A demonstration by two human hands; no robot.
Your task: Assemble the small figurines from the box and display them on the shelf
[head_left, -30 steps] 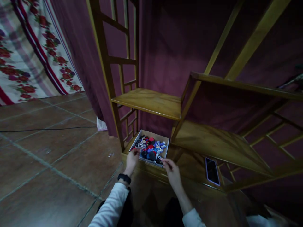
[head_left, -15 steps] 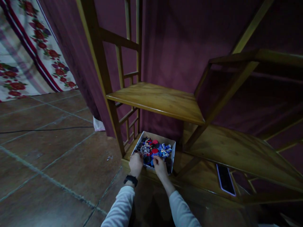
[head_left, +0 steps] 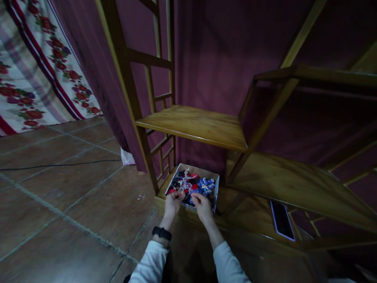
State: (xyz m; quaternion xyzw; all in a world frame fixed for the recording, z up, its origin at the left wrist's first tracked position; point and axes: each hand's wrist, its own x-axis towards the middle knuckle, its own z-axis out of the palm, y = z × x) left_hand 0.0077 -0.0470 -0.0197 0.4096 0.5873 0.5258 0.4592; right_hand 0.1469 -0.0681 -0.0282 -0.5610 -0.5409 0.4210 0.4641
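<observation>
Through the head camera I have both bare hands low in the centre of the frame, at the near edge of a shallow open box [head_left: 217,192] with pale walls. The box sits below the middle of the frame, on the bottom board of a wooden shelf unit [head_left: 196,126], and is filled with a jumble of small items: red pieces [head_left: 194,187], blue-and-white pieces [head_left: 207,186] towards its right side, and dark ones among them. The left hand [head_left: 173,203], with a black wristband [head_left: 161,233] below it, has its fingers curled and its thumb and fingertips drawn close together beside a clear, shiny piece [head_left: 186,182] over the left part of the box; I cannot tell whether it has hold of that piece. The right hand [head_left: 203,205] is half curled just beside it, thumb and forefinger nearly meeting, and whatever may be between them is too small for me to make out. At lower right, a phone [head_left: 282,221] lies on the bottom board. A purple curtain [head_left: 203,78] hangs behind the unit, and flowered cloth [head_left: 32,84] fills the upper left, above the tiled floor [head_left: 88,200].
</observation>
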